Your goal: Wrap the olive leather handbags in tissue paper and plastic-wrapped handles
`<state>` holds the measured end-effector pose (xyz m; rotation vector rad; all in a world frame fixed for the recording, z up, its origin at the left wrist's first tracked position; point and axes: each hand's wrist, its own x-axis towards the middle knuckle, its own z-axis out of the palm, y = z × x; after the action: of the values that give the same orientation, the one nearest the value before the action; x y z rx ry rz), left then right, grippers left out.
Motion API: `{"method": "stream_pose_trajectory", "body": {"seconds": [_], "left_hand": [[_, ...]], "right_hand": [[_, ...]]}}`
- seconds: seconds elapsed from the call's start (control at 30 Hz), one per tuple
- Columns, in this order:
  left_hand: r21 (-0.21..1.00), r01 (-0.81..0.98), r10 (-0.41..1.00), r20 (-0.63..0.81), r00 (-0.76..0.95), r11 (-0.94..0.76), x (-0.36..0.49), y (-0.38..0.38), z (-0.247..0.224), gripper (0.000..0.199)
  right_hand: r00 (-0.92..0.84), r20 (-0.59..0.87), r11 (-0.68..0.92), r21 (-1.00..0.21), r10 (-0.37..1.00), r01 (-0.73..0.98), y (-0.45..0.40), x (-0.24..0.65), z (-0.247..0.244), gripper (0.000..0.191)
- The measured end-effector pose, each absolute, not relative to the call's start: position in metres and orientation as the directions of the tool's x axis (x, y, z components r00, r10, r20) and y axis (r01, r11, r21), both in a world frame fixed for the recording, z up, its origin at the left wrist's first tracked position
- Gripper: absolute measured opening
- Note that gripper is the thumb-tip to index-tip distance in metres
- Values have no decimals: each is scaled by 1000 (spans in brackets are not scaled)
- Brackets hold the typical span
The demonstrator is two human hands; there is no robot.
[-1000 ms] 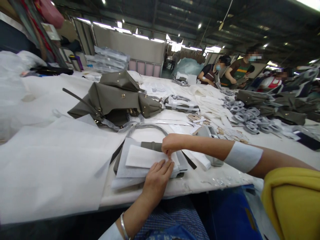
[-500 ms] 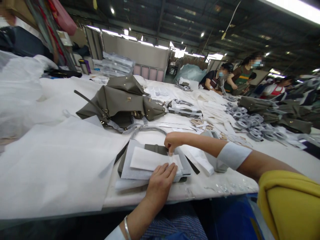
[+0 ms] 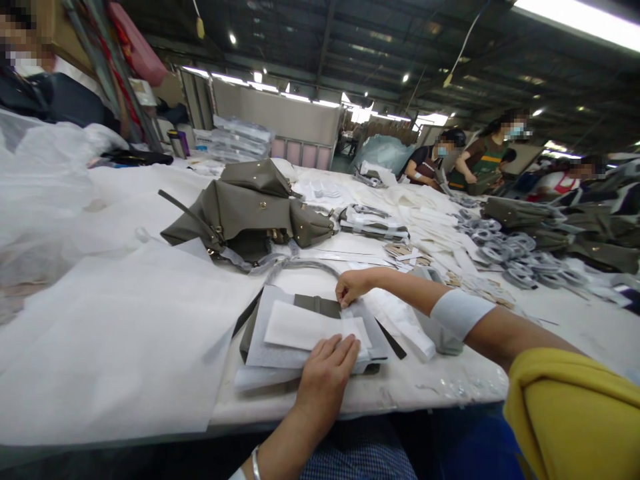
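An olive handbag (image 3: 320,305) lies in front of me, largely hidden under white tissue paper (image 3: 263,333). Across it rests a folded white sheet (image 3: 293,325), and my left hand (image 3: 327,367) presses flat on its right end with fingers stretched. At the bag's upper right edge, my right hand (image 3: 351,287) is closed in a pinch on what looks like a translucent strip, partly hidden by the fingers. A wrapped handle (image 3: 313,264) arches away from the bag's far side.
More olive bags (image 3: 250,207) lie beyond, beside a large white sheet (image 3: 115,347) on the left. Wrapped rings (image 3: 500,247) and bags (image 3: 525,213) are piled at right. Two co-workers (image 3: 480,157) stand at the far side. The table edge (image 3: 400,403) is close to me.
My right hand has lifted slightly from beside the left fingers toward the bag's far edge, still pinched. My left hand stays pressed on the folded sheet. The view has shifted slightly.
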<state>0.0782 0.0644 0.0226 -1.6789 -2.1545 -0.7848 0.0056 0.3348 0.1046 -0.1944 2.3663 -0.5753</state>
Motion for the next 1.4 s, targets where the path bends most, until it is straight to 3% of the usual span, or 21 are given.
{"method": "stream_pose_trajectory", "body": {"seconds": [0.5, 1.0, 1.4], "left_hand": [[190, 967, 803, 542, -247, 170, 76, 65, 22, 41], [200, 965, 784, 566, -255, 169, 77, 66, 23, 38], [204, 962, 805, 532, -264, 180, 78, 67, 23, 42]], "right_hand": [[-751, -606, 854, -508, -263, 111, 341, 16, 123, 24], [-797, -597, 976, -213, -94, 44, 312, 10, 114, 19], [-849, -528, 988, -130, 6, 87, 303, 22, 115, 24]]}}
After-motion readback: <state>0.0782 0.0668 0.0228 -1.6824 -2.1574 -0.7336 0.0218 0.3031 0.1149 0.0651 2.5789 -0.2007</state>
